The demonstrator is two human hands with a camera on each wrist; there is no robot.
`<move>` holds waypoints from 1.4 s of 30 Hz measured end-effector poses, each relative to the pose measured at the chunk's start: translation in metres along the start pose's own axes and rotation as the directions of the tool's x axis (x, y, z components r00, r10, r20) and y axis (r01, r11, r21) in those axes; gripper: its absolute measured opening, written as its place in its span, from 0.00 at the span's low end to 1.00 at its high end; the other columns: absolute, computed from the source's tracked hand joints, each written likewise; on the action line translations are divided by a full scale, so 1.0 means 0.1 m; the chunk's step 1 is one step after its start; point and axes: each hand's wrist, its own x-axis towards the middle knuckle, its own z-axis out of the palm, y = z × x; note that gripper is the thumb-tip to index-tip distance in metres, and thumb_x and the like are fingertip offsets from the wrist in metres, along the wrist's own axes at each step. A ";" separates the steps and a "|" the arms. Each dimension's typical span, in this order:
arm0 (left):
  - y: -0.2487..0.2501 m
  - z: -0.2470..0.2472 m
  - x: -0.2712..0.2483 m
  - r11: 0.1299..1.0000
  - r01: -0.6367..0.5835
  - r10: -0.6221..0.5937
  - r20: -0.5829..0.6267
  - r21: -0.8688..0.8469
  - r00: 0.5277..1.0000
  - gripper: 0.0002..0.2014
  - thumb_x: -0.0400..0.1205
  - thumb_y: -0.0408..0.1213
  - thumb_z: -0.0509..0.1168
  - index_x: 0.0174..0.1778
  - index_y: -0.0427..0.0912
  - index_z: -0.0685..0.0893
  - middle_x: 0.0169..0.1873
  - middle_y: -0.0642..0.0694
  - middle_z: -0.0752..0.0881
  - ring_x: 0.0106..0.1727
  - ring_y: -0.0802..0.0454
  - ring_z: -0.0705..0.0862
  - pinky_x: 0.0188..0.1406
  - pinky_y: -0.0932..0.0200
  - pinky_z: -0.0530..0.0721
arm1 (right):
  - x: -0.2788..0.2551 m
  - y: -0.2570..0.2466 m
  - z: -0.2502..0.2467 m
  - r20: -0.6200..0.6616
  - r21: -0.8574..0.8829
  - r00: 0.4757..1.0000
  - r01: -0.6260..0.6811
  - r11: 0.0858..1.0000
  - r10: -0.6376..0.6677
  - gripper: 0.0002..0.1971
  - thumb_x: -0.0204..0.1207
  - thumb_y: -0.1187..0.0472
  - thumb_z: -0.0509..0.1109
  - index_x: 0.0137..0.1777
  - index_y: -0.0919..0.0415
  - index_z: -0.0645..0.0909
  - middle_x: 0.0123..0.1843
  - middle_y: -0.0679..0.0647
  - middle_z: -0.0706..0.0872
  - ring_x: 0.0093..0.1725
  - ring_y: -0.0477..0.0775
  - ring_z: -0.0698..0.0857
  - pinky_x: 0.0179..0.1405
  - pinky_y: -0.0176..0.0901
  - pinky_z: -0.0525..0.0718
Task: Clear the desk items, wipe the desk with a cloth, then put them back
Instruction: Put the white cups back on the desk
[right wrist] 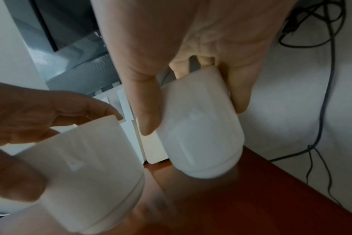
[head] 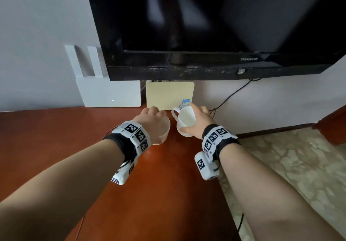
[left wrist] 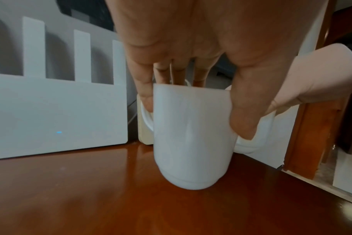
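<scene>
Two white mugs are near the back of the red-brown desk (head: 74, 147). My left hand (head: 153, 115) grips the left mug (head: 162, 131) from above, fingers over the rim and thumb on its side. In the left wrist view that hand (left wrist: 181, 76) pinches the mug (left wrist: 191, 135), whose base is at the desk (left wrist: 70, 190). My right hand (head: 196, 121) grips the right mug (head: 185, 121), its handle pointing left. The right wrist view shows this hand (right wrist: 193, 76) around its mug (right wrist: 201, 127), tilted just over the desk (right wrist: 271, 198), with the left mug (right wrist: 86, 174) beside it.
A white router (head: 108, 93) and a cream box (head: 169, 94) lean on the wall behind the mugs, under a black TV (head: 206, 25). Black cables (head: 230, 94) hang at the right. The desk's right edge drops to a patterned floor (head: 280, 166).
</scene>
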 end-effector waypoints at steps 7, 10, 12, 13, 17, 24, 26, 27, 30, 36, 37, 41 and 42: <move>0.08 0.11 0.44 0.995 0.039 -0.042 -0.030 -0.089 0.999 0.45 0.73 0.49 0.73 0.80 0.48 0.54 0.74 0.47 0.62 0.76 0.46 0.62 0.72 0.49 0.73 | 0.42 0.15 0.10 0.020 -0.003 1.000 0.002 1.000 -0.002 0.44 0.67 0.46 0.76 0.79 0.47 0.56 0.74 0.54 0.62 0.69 0.60 0.73 0.64 0.52 0.79; 0.09 0.14 0.57 0.994 0.024 -0.029 -0.043 -0.104 0.999 0.45 0.73 0.49 0.73 0.81 0.49 0.53 0.75 0.48 0.62 0.76 0.46 0.61 0.73 0.49 0.71 | 0.53 0.19 0.13 0.032 -0.010 0.999 -0.005 1.000 0.006 0.44 0.67 0.45 0.76 0.80 0.46 0.55 0.75 0.55 0.61 0.69 0.61 0.73 0.63 0.52 0.80; 0.09 0.14 0.64 0.993 0.007 -0.015 -0.065 -0.117 0.998 0.44 0.74 0.49 0.72 0.81 0.49 0.53 0.76 0.49 0.61 0.77 0.47 0.60 0.74 0.50 0.70 | 0.57 0.21 0.15 0.028 -0.011 1.000 0.003 1.000 -0.002 0.45 0.67 0.44 0.76 0.80 0.46 0.55 0.75 0.55 0.61 0.69 0.61 0.73 0.63 0.52 0.80; 0.09 0.14 0.67 0.993 0.001 -0.010 -0.071 -0.121 0.997 0.44 0.74 0.48 0.71 0.81 0.49 0.52 0.77 0.50 0.60 0.77 0.47 0.60 0.75 0.50 0.69 | 0.58 0.21 0.15 0.026 -0.011 1.000 0.009 1.000 -0.009 0.46 0.67 0.43 0.76 0.80 0.46 0.54 0.76 0.55 0.60 0.70 0.61 0.73 0.63 0.51 0.80; 0.03 0.16 0.67 0.991 0.004 -0.015 -0.077 -0.135 0.997 0.48 0.74 0.50 0.72 0.82 0.50 0.47 0.80 0.48 0.53 0.80 0.46 0.55 0.77 0.48 0.65 | 0.59 0.26 0.14 0.070 -0.009 0.997 0.032 0.999 -0.031 0.52 0.65 0.45 0.78 0.82 0.46 0.48 0.80 0.53 0.53 0.76 0.59 0.66 0.70 0.51 0.74; -0.05 0.19 0.62 0.985 0.027 -0.046 -0.108 -0.170 0.993 0.46 0.76 0.50 0.70 0.82 0.47 0.49 0.79 0.48 0.58 0.79 0.45 0.56 0.77 0.50 0.63 | 0.52 0.35 0.04 0.040 -0.024 0.995 0.088 0.996 -0.087 0.45 0.72 0.55 0.75 0.82 0.45 0.49 0.77 0.55 0.60 0.72 0.60 0.70 0.65 0.49 0.75; -0.04 0.19 0.62 0.982 0.031 -0.053 -0.111 -0.187 0.992 0.45 0.76 0.49 0.71 0.82 0.47 0.50 0.79 0.48 0.58 0.79 0.45 0.57 0.77 0.49 0.63 | 0.53 0.30 0.05 0.019 -0.017 0.996 0.088 0.996 -0.087 0.44 0.72 0.55 0.75 0.82 0.45 0.50 0.76 0.56 0.61 0.71 0.60 0.71 0.62 0.48 0.76; -0.03 0.19 0.62 0.981 0.030 -0.052 -0.109 -0.192 0.993 0.45 0.76 0.49 0.71 0.82 0.47 0.50 0.79 0.48 0.58 0.78 0.45 0.57 0.77 0.49 0.64 | 0.54 0.29 0.05 0.015 -0.012 0.996 0.086 0.996 -0.086 0.44 0.72 0.55 0.74 0.82 0.45 0.50 0.77 0.56 0.61 0.72 0.59 0.70 0.62 0.48 0.76; -0.02 0.18 0.60 0.978 0.038 -0.059 -0.098 -0.203 0.993 0.45 0.76 0.47 0.72 0.82 0.47 0.50 0.79 0.47 0.57 0.78 0.45 0.58 0.76 0.48 0.64 | 0.57 0.26 0.06 0.026 -0.006 0.997 0.080 0.997 -0.079 0.45 0.72 0.54 0.74 0.82 0.46 0.49 0.77 0.56 0.60 0.72 0.60 0.70 0.63 0.49 0.76; -0.06 0.13 0.48 0.975 0.098 -0.113 -0.069 -0.198 0.991 0.48 0.75 0.48 0.72 0.82 0.49 0.47 0.78 0.46 0.56 0.78 0.44 0.60 0.75 0.49 0.67 | 0.46 0.24 0.04 0.028 -0.026 0.995 0.095 0.995 -0.095 0.46 0.72 0.56 0.74 0.82 0.45 0.47 0.81 0.53 0.53 0.76 0.59 0.64 0.65 0.47 0.74; -0.07 0.11 0.44 0.976 0.110 -0.125 -0.068 -0.189 0.990 0.48 0.75 0.49 0.72 0.83 0.48 0.46 0.78 0.45 0.56 0.78 0.44 0.60 0.75 0.49 0.67 | 0.42 0.22 0.02 0.017 -0.036 0.994 0.106 0.994 -0.106 0.46 0.72 0.56 0.74 0.82 0.46 0.48 0.81 0.53 0.51 0.77 0.58 0.61 0.68 0.47 0.73; -0.16 0.03 0.19 0.976 0.149 -0.163 -0.074 -0.159 0.984 0.48 0.76 0.54 0.69 0.83 0.49 0.44 0.80 0.44 0.53 0.80 0.44 0.57 0.77 0.48 0.65 | 0.21 0.08 -0.08 -0.034 -0.103 0.983 0.177 0.979 -0.182 0.42 0.74 0.53 0.71 0.82 0.46 0.49 0.82 0.53 0.50 0.80 0.57 0.55 0.72 0.48 0.69; -0.18 0.00 0.11 0.976 0.153 -0.167 -0.082 -0.157 0.982 0.48 0.76 0.55 0.69 0.83 0.50 0.44 0.80 0.44 0.52 0.81 0.44 0.56 0.77 0.48 0.65 | 0.14 0.03 -0.10 -0.040 -0.118 0.979 0.192 0.974 -0.198 0.41 0.74 0.52 0.70 0.82 0.46 0.50 0.83 0.53 0.50 0.80 0.58 0.54 0.74 0.48 0.68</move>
